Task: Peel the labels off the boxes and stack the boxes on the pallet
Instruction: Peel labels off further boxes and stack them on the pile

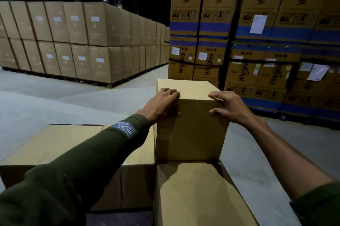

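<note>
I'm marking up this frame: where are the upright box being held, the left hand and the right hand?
upright box [191, 130]: head view, shaded near face.
left hand [161, 105]: head view, back of hand.
right hand [230, 106]: head view, back of hand.

Plain brown box [191, 130] upright atop two lower boxes [193, 194].
</note>
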Demonstrator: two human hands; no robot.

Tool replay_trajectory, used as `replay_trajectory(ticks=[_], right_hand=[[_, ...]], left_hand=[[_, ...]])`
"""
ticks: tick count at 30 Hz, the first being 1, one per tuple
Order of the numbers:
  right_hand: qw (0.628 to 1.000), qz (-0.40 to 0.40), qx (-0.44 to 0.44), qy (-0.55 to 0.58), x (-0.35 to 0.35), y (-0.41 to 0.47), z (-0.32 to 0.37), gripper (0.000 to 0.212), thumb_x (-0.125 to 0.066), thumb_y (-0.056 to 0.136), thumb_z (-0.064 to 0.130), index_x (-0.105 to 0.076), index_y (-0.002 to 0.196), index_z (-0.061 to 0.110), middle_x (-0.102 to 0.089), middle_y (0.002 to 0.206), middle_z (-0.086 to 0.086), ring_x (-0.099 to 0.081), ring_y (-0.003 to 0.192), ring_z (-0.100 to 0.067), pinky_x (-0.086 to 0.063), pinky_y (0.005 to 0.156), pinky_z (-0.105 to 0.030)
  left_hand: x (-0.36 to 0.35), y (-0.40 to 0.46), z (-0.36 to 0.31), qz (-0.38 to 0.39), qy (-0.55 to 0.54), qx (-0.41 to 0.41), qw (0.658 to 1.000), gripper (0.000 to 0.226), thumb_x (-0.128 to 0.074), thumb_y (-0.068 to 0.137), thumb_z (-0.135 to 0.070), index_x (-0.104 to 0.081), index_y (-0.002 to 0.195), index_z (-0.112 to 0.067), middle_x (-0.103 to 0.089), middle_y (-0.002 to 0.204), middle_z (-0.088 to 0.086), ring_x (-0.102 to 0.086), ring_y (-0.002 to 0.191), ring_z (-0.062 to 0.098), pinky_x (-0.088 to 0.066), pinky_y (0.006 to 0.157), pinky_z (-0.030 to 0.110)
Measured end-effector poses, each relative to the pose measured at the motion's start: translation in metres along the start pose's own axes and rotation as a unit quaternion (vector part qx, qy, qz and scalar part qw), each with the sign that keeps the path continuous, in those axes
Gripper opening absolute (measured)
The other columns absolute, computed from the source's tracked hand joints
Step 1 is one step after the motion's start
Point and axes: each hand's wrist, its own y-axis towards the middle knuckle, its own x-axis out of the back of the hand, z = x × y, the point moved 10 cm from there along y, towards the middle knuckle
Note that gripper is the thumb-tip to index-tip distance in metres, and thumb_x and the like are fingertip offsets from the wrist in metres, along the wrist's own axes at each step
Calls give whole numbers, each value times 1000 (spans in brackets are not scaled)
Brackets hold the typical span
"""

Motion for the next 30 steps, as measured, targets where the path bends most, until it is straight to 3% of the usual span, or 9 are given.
replay_trajectory(ticks=[7, 10, 12, 16, 19, 22, 30], right_hand=[[999, 27, -21, -5, -1, -1, -5, 68, -79, 80, 31, -49, 142, 27, -45, 150, -1, -34, 138, -25, -32, 112, -51], [998, 42, -25, -26, -4, -1, -2, 72, -77, 82, 36, -45, 145, 25, -41, 153, -3, -30, 141, -24, -28, 114, -48], [997, 49, -30, -45, -8, -3, 0, 77, -74, 82, 46, -40, 148, 25, -36, 156, -4, -25, 144, -26, -27, 115, -53], [991, -34, -31, -124, -1, -9, 13, 77, -60, 86, 62, -35, 149, 26, -32, 158, -5, -23, 146, -28, -23, 112, -64], [980, -141, 13, -137, 10, -22, 48, 64, -54, 91, 58, -48, 141, 19, -47, 147, -8, -36, 138, -28, -29, 110, -64], [971, -191, 68, -125, 5, -35, 92, 56, -47, 92, 54, -55, 132, 16, -55, 137, -7, -44, 131, -27, -34, 107, -60], [965, -159, 200, -51, -62, -37, 211, 39, -52, 94, 41, -60, 125, 17, -60, 126, -4, -51, 120, -24, -39, 98, -46]], left_hand=[[0, 3, -12, 11, 22, 0, 1000, 68, -63, 92, -40, -35, 146, -10, -31, 155, 13, -24, 142, 34, -33, 113, 49], [-2, 3, -14, 22, 44, 14, 999, 76, -60, 92, -45, -24, 151, -12, -19, 160, 12, -13, 146, 35, -33, 111, 60], [1, 1, -15, 15, 64, 23, 998, 80, -57, 92, -50, -19, 152, -13, -13, 162, 9, -7, 148, 33, -29, 108, 67], [17, -11, -17, -40, 102, 25, 994, 81, -46, 93, -59, -17, 153, -14, -6, 164, 7, 2, 150, 31, -18, 110, 71], [31, -30, -9, -101, 109, 31, 988, 79, -39, 93, -63, -21, 152, -13, -8, 163, 8, 4, 150, 31, -19, 111, 70], [42, -57, 3, -147, 114, 43, 982, 77, -33, 93, -64, -27, 150, -12, -14, 162, 9, 0, 149, 31, -22, 110, 69], [44, -164, 62, -122, 162, 124, 971, 72, -32, 93, -60, -36, 145, -10, -23, 160, 11, -7, 149, 33, -27, 106, 67]])
